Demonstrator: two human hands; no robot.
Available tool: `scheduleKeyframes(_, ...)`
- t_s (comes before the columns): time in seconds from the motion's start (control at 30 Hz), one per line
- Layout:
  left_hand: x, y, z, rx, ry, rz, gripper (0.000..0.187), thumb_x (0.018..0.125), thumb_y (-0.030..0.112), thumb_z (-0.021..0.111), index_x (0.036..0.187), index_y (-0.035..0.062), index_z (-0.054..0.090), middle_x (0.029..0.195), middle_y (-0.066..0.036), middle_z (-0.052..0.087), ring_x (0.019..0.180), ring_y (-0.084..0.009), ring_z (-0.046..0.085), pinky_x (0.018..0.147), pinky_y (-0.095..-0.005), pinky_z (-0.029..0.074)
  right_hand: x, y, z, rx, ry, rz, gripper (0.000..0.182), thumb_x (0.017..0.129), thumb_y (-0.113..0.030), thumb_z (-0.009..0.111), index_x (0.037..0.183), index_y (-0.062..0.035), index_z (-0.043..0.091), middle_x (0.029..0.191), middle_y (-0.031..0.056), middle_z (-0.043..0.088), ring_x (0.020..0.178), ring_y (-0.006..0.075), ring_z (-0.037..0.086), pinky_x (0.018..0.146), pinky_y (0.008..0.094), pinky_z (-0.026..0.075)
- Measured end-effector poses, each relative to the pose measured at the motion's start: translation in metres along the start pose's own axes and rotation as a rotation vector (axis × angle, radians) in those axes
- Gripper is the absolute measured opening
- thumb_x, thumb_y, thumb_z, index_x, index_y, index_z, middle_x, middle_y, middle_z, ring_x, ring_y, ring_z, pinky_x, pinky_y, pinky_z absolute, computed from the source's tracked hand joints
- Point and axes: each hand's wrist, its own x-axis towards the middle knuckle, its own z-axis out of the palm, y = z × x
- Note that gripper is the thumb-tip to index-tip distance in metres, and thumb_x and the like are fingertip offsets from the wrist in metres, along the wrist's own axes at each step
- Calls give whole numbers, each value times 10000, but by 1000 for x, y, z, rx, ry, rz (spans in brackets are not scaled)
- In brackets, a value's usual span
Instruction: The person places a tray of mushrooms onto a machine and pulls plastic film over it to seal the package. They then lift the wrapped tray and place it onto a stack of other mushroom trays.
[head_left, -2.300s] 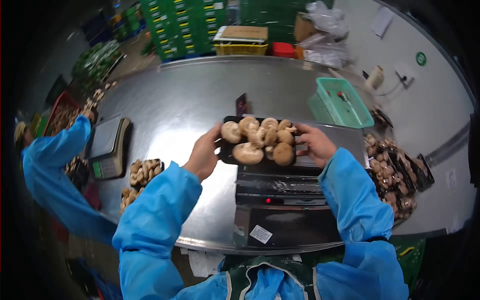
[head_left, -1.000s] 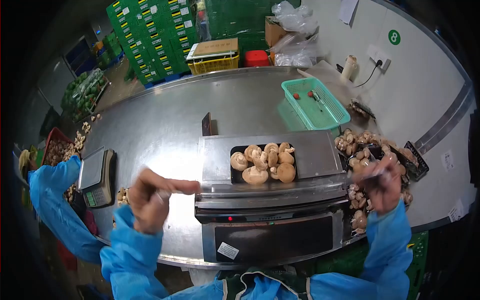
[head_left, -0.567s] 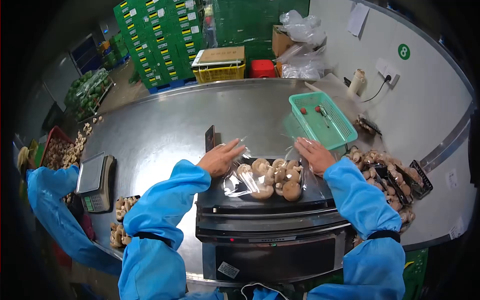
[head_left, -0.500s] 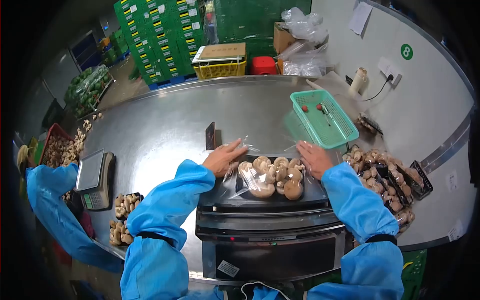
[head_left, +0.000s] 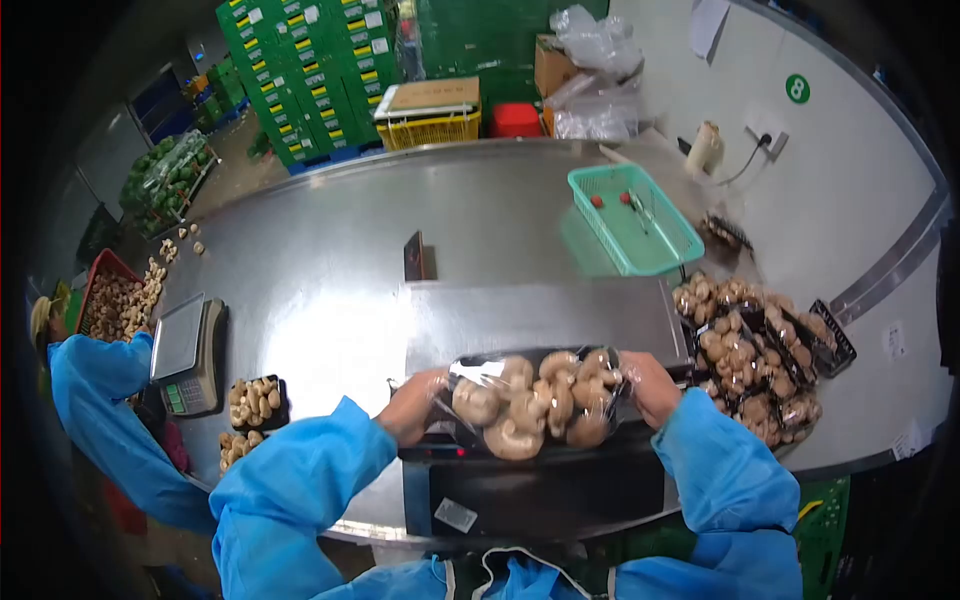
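A black tray of mushrooms (head_left: 530, 403) under clear film is held up in front of me, above the near edge of the wrapping machine (head_left: 545, 310). My left hand (head_left: 412, 405) grips its left end, and my right hand (head_left: 652, 388) has its right end, with fingers partly hidden behind the tray. Light glints off the film over the brown caps. Beyond the tray lies the machine's flat metal plate, and a small red light shows on its front, below the tray.
Wrapped mushroom packs (head_left: 755, 360) are piled at right, near a green basket (head_left: 640, 225). At left are a scale (head_left: 190, 355), open mushroom trays (head_left: 255, 402), loose mushrooms (head_left: 150, 290) and a co-worker's blue sleeve (head_left: 110, 420). Green crates (head_left: 310, 85) stand behind the steel table (head_left: 310, 240).
The mushroom tray has come off the plate, up and toward me. My hands have moved from the film beyond it to its two ends, and the film now sits close round it.
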Motion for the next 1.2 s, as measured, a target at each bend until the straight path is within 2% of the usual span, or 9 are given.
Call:
scheduleKeyframes(0.2,-59,-173,-2,-378,137,-415,297,919,267,455,1068,43,580,997,-73,632,882,-177,605,777,-336,484,-100,125,5,131,104,491,213,892,-139,471,1013,0,577,898,54,619,742,126,599,620,247,474)
scheduleKeyframes(0.47,-87,-183,17,-267,300,166,303,915,224,459,1079,-17,540,949,-85,614,870,-158,590,759,-294,475,-137,138,13,597,345,120,282,907,-239,450,1030,-3,543,950,95,597,832,156,594,683,297,498)
scheduleKeyframes(0.63,-90,-179,28,-171,532,190,435,951,352,343,1067,-12,551,928,-89,611,822,-155,586,717,-282,465,-123,156,39,-89,538,23,172,877,-186,553,873,-16,579,686,4,539,619,56,477,535,232,398)
scheduleKeyframes(0.67,-89,-176,29,-118,518,189,336,947,315,399,942,21,562,797,-32,580,678,-94,531,593,-236,426,-117,170,39,-207,616,-61,179,881,-161,543,801,-3,565,597,-5,493,561,44,426,505,230,363)
scheduleKeyframes(0.9,-76,-191,21,153,576,336,217,915,196,503,742,66,483,589,68,401,534,-9,339,459,-177,265,-167,172,29,-132,808,-31,191,890,-116,514,729,-13,519,569,-19,440,537,33,389,466,228,326)
scheduleKeyframes(0.97,-79,-190,14,179,483,307,204,898,180,523,745,50,485,564,28,433,509,-38,370,447,-218,310,-215,180,23,-30,861,10,193,888,-110,520,720,-15,515,565,-25,430,534,29,392,459,220,318)
scheduleKeyframes(1.03,-59,-200,12,744,426,559,173,879,162,536,770,34,495,575,-59,511,466,-121,458,448,-290,374,-231,216,17,-60,903,52,191,887,-99,521,717,-12,509,561,-29,428,539,29,385,463,220,316)
scheduleKeyframes(1.13,-30,-168,49,1214,332,584,112,846,134,542,809,33,508,650,-151,580,508,-295,557,485,-391,439,-225,276,15,-241,1032,-16,175,885,-114,528,753,-1,512,601,-12,454,591,46,396,520,230,353)
scheduleKeyframes(1.2,-7,-166,58,1408,214,732,91,825,122,545,803,42,506,646,-160,577,543,-340,564,498,-426,447,-193,335,24,-269,1131,-62,198,888,-104,484,953,56,580,840,123,615,784,125,570,676,263,458)
